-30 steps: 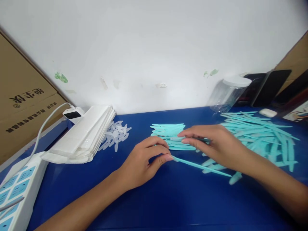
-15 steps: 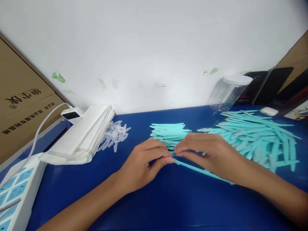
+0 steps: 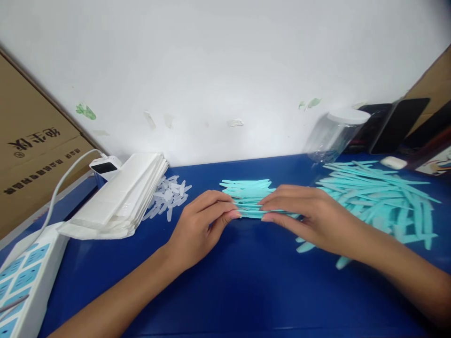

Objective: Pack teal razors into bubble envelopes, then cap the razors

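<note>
Slim turquoise sticks with tapered ends lie in a small stack [image 3: 246,185] in the middle of the blue table. At its near edge, my left hand [image 3: 202,230] pinches the left ends of one or more sticks between thumb and fingers. My right hand [image 3: 310,216] is closed on the right side of the same near sticks, thumb below and fingers above. How many sticks lie between the fingers cannot be made out. A larger, looser heap of turquoise sticks [image 3: 384,197] spreads behind my right hand and partly under its wrist.
Small translucent pieces [image 3: 169,195] lie in a pile beside a stack of white sleeves [image 3: 116,202]. A power strip [image 3: 31,272] and a corded white device [image 3: 105,165] are at left. A clear lidded jar [image 3: 338,134] stands at back right, near a dark phone-like slab [image 3: 400,124].
Both hands have moved away from me, towards the small stack, and a little apart. The long stick that slanted out under my right hand now lies at the stack's near edge.
</note>
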Demonstrator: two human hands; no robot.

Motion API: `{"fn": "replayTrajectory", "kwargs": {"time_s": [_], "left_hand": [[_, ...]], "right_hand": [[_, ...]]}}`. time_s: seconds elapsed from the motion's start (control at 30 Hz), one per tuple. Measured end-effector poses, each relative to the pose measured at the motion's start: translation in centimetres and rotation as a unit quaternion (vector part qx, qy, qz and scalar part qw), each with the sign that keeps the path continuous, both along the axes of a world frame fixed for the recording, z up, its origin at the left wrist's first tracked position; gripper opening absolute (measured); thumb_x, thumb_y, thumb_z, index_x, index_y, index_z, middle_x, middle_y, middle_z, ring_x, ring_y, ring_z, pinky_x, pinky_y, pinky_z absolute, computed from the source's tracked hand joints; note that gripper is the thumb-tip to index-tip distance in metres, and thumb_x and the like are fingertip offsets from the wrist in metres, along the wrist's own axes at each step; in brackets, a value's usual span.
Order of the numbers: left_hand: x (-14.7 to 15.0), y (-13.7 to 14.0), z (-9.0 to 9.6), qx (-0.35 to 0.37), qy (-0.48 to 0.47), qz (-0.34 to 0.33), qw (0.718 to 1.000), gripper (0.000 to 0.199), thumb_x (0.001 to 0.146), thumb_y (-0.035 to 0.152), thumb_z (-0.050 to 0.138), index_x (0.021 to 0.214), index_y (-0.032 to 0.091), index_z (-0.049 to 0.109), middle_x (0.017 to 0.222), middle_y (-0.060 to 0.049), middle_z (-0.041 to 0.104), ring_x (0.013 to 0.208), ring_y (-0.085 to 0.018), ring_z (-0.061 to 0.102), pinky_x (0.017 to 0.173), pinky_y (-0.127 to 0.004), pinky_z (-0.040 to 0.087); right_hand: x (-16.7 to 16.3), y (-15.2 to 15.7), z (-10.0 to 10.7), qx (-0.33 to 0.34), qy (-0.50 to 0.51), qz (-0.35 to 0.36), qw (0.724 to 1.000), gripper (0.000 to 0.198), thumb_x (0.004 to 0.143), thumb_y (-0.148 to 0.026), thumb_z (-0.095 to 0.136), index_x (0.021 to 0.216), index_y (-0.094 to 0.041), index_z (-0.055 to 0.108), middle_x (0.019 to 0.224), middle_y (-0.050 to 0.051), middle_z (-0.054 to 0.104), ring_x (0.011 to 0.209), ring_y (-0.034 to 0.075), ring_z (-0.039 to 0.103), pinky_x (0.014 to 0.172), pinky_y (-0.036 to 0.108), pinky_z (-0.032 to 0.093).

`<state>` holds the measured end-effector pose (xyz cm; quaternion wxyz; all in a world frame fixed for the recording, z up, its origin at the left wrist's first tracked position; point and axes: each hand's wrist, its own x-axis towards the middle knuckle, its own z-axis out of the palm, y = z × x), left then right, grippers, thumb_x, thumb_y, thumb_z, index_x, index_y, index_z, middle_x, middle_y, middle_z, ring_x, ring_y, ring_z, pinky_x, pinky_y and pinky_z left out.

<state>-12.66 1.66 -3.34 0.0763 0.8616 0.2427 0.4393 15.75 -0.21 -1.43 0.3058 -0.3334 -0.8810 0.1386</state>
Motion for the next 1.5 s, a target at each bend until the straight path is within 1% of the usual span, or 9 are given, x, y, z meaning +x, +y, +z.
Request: {"fn": "replayTrajectory", "kwargs": {"time_s": [0.27, 0.47, 0.67, 0.8, 0.9, 1.07, 1.27, 1.4, 1.5], "left_hand": [[-0.1, 0.2, 0.1, 0.033, -0.001, 0.007, 0.999, 0.014, 0.098, 0.009, 0.076, 0.109, 0.017, 0.077, 0.108, -0.009, 0.078, 0.096, -0.017, 0.074, 0.087, -0.029, 0.062], [-2.7, 2.1, 1.7, 0.036, 0.019, 0.083, 0.996, 0.012, 0.101, 0.011, 0.072, 0.107, 0.019, 0.08, 0.107, -0.007, 0.079, 0.096, -0.016, 0.075, 0.086, -0.03, 0.061], [-5.4, 4.5, 2.1, 0.101, 0.066, 0.167, 0.979, 0.011, 0.103, 0.022, 0.072, 0.108, 0.02, 0.082, 0.105, -0.007, 0.08, 0.093, -0.02, 0.075, 0.084, -0.036, 0.06], [-5.7, 5.0, 1.8, 0.115, 0.075, 0.186, 0.973, 0.011, 0.104, 0.025, 0.072, 0.106, 0.02, 0.082, 0.103, -0.007, 0.08, 0.092, -0.022, 0.075, 0.085, -0.038, 0.06], [-5.7, 5.0, 1.6, 0.109, 0.074, 0.184, 0.974, 0.011, 0.104, 0.025, 0.071, 0.105, 0.02, 0.081, 0.103, -0.007, 0.08, 0.093, -0.022, 0.075, 0.085, -0.038, 0.061], [-6.0, 5.3, 1.3, 0.104, 0.092, 0.191, 0.972, 0.014, 0.106, 0.028, 0.069, 0.106, 0.02, 0.081, 0.104, -0.007, 0.081, 0.094, -0.023, 0.074, 0.087, -0.04, 0.06], [-8.2, 6.8, 1.4, 0.087, 0.151, 0.217, 0.96, 0.025, 0.107, 0.038, 0.064, 0.101, 0.022, 0.082, 0.098, -0.007, 0.082, 0.092, -0.027, 0.074, 0.087, -0.043, 0.059], [-10.1, 8.0, 1.5, 0.032, 0.232, 0.237, 0.943, 0.035, 0.108, 0.045, 0.058, 0.1, 0.022, 0.083, 0.099, -0.01, 0.082, 0.098, -0.031, 0.075, 0.087, -0.046, 0.058], [-11.0, 8.4, 1.5, -0.017, 0.307, 0.254, 0.917, 0.036, 0.108, 0.043, 0.054, 0.1, 0.022, 0.083, 0.102, -0.011, 0.082, 0.101, -0.034, 0.075, 0.084, -0.046, 0.057]], "right_hand": [[-0.4, 0.5, -0.4, 0.028, 0.055, 0.012, 0.998, 0.015, 0.103, -0.024, 0.072, 0.111, -0.028, 0.084, 0.107, 0.005, 0.083, 0.096, 0.023, 0.072, 0.082, 0.04, 0.06], [1.4, 2.0, -0.3, 0.051, 0.064, -0.057, 0.995, 0.013, 0.102, -0.026, 0.073, 0.101, -0.027, 0.086, 0.104, 0.006, 0.085, 0.097, 0.026, 0.075, 0.079, 0.041, 0.062], [1.2, 3.6, -2.6, 0.008, 0.03, -0.064, 0.997, 0.009, 0.1, -0.03, 0.077, 0.1, -0.024, 0.083, 0.099, 0.006, 0.084, 0.095, 0.025, 0.076, 0.082, 0.04, 0.061], [0.2, 3.9, -4.1, -0.025, 0.038, -0.075, 0.996, 0.008, 0.101, -0.031, 0.076, 0.103, -0.023, 0.078, 0.101, 0.006, 0.081, 0.092, 0.023, 0.076, 0.08, 0.037, 0.06], [-0.1, 4.0, -4.2, -0.012, 0.049, -0.095, 0.994, 0.013, 0.1, -0.033, 0.076, 0.108, -0.023, 0.077, 0.104, 0.008, 0.079, 0.093, 0.023, 0.075, 0.079, 0.036, 0.061], [-0.1, 4.6, -3.5, 0.066, 0.035, -0.065, 0.995, 0.008, 0.103, -0.028, 0.072, 0.103, -0.024, 0.08, 0.104, 0.008, 0.082, 0.101, 0.026, 0.07, 0.087, 0.043, 0.059], [1.9, 4.8, -2.5, 0.076, 0.032, -0.109, 0.991, 0.016, 0.104, -0.033, 0.068, 0.102, -0.025, 0.082, 0.102, 0.008, 0.083, 0.099, 0.028, 0.071, 0.088, 0.046, 0.058], [3.4, 4.8, -1.6, 0.066, 0.003, -0.154, 0.986, 0.021, 0.105, -0.04, 0.067, 0.1, -0.025, 0.082, 0.098, 0.007, 0.083, 0.097, 0.028, 0.072, 0.079, 0.043, 0.058], [3.7, 4.8, -1.3, 0.069, -0.003, -0.165, 0.984, 0.023, 0.105, -0.041, 0.066, 0.098, -0.026, 0.082, 0.097, 0.006, 0.083, 0.097, 0.028, 0.073, 0.078, 0.042, 0.057]]}}
